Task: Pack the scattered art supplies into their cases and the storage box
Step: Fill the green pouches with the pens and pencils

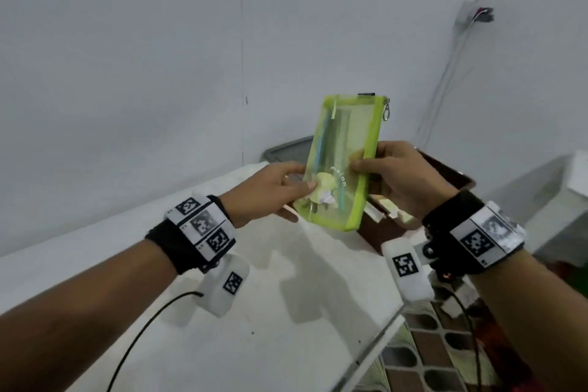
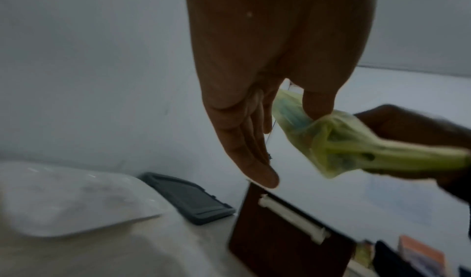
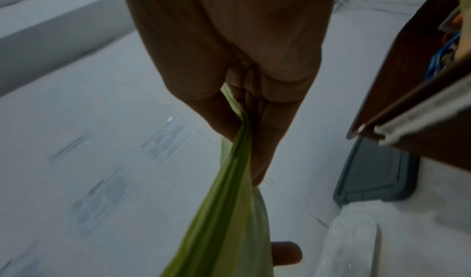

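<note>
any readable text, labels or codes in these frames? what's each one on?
"melon": white letters on the green mesh pouch held by the left hand and right hand.
Square black-and-white marker codes on the wrist bands: patterns only, no letters.
Faint prints on the table: too blurred to read.

Head view: from above, facing forward and down, at arm's length. Wrist views: close along each palm. All share the green mesh pouch (image 1: 342, 162).

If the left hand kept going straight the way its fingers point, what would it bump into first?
Probably the brown storage box. In the left wrist view, the left hand, pinching the green mesh pouch, points its fingers down toward the box's near edge. Depth is unclear, so it might just miss.
</note>
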`<state>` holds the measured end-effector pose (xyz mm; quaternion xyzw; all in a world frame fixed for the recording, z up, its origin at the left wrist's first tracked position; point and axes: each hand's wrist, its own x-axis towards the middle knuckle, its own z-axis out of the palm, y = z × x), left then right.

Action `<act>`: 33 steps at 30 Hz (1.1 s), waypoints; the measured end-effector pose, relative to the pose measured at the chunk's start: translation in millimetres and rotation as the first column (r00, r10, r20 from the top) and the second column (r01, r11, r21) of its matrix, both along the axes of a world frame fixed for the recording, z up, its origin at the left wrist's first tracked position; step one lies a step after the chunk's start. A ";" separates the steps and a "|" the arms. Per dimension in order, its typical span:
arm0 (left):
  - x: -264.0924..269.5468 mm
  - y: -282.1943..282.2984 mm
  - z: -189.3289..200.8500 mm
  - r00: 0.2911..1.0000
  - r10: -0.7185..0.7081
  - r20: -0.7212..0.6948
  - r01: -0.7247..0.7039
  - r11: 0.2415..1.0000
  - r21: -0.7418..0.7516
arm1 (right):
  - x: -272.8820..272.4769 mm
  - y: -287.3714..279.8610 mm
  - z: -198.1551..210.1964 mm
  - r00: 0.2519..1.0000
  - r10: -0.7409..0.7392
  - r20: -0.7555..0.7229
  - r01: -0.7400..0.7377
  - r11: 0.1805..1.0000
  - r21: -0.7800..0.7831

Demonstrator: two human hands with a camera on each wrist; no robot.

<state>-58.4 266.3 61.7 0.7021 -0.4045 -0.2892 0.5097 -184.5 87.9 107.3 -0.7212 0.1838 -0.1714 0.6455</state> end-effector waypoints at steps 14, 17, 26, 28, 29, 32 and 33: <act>37.2 -211.9 41.0 0.908 -0.175 0.382 0.000 0.910 0.416 | 18.5 -262.8 5.5 0.959 -0.002 -0.285 -0.011 0.999 -0.044; 45.1 -233.2 31.2 0.903 -0.206 0.377 -0.048 0.824 0.565 | 36.5 -288.9 -3.6 0.827 0.058 -0.559 -0.262 0.920 -0.292; 46.6 -280.3 19.3 0.800 -0.354 0.485 -0.219 0.581 0.784 | 85.3 -301.5 -6.5 0.543 -0.002 -0.840 -0.755 0.437 -0.489; 41.7 -287.1 18.9 0.714 -0.447 0.538 -0.262 0.542 0.798 | 87.2 -300.9 -8.9 0.478 -0.020 -0.878 -0.823 0.339 -0.456; 39.6 -289.2 19.0 0.681 -0.482 0.550 -0.275 0.528 0.804 | 87.3 -300.1 -8.7 0.465 -0.031 -0.885 -0.844 0.287 -0.453; 32.9 -293.5 20.3 0.546 -0.583 0.602 -0.354 0.491 0.796 | 91.4 -294.1 -8.8 0.546 -0.036 -0.837 -0.837 0.027 -0.547; 31.3 -294.4 19.8 0.497 -0.595 0.631 -0.395 0.492 0.775 | 92.9 -290.0 -10.3 0.587 0.021 -0.809 -0.808 -0.035 -0.588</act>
